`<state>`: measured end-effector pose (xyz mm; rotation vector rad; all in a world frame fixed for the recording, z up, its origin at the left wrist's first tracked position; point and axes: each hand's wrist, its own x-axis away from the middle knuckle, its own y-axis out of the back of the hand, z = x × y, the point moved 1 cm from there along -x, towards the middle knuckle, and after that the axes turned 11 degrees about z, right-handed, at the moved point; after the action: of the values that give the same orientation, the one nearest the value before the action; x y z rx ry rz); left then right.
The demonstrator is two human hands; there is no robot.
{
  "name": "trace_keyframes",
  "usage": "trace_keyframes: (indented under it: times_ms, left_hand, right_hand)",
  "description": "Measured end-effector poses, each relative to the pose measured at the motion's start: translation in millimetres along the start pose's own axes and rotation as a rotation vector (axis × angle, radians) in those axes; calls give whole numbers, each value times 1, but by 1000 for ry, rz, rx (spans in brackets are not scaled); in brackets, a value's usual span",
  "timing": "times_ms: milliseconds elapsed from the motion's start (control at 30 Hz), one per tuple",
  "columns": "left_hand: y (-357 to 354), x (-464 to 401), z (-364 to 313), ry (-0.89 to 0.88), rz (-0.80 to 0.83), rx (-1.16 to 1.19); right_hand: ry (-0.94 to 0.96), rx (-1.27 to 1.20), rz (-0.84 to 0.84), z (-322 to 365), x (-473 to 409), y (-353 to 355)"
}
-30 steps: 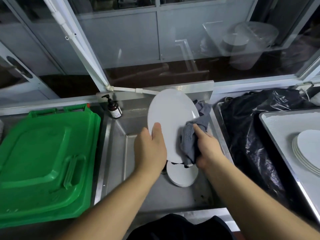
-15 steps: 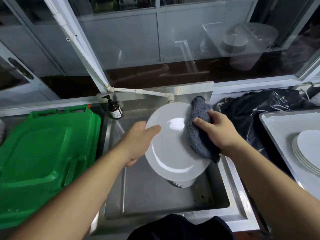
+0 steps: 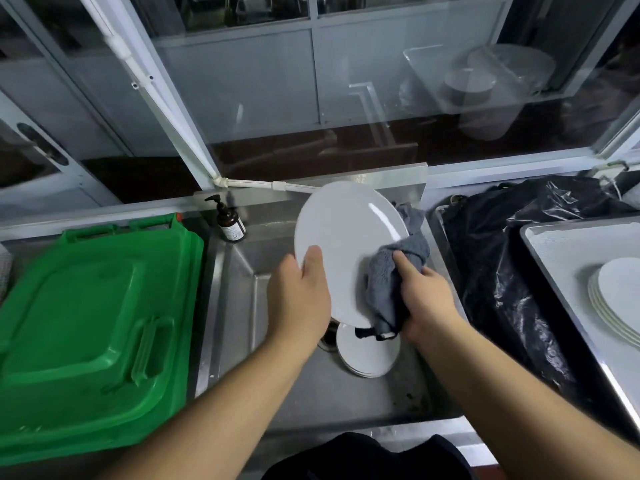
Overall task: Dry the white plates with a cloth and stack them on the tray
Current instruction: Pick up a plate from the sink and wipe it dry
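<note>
grey cloth (image 3: 391, 285) against tilted white plate (image 3: 346, 244)

sink (image 3: 311, 393): plate stack (image 3: 367, 355) | tray (image 3: 554, 258): white plates (image 3: 616, 303)

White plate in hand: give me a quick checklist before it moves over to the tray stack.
1. Left hand grips the round white plate by its rim: ok.
2. Right hand presses the grey cloth on the plate's right edge: ok.
3. Plate fully dry: cannot tell.
4. Metal tray on the right has bare space, with the stack of dried white plates lying flat: ok.
5. More white plates in the steel sink: not ok, they remain.
</note>
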<state>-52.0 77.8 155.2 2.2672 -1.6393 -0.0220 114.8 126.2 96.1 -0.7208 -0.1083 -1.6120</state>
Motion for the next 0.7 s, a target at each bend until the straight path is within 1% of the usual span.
trace_keyframes:
  times_ms: [100,167,233,267,333,367,433,533,600,700]
  left_hand:
    - [6,-4,3,94,94,120]
    - [13,-9,1,107,136,183]
    - [21,-15,-2,109,205,194]
    - [25,-18,-4,117,264,193]
    - [30,-21,-10,128,375,159]
    - [31,-22,-12,123,390,136]
    - [30,-22,-17,86,342,96]
    - [22,-18,-21,23,254,56]
    - [16,-13,-20,16,156,48]
    - [5,0,-15,6,22,7]
  right_hand:
    - [50,120,30,10,-2,12]
    - [129,265,79,25,-2,19]
    - [219,455,153,43,0,22]
    - [257,530,192,53,1,23]
    - [307,614,255,69,4,22]
    - [323,629,269,74,5,20]
    - [339,611,258,78,4,14]
    - [309,462,155,71,-1,7]
    - [232,350,85,61,-3,2]
    - [104,105,22,38,-1,-5]
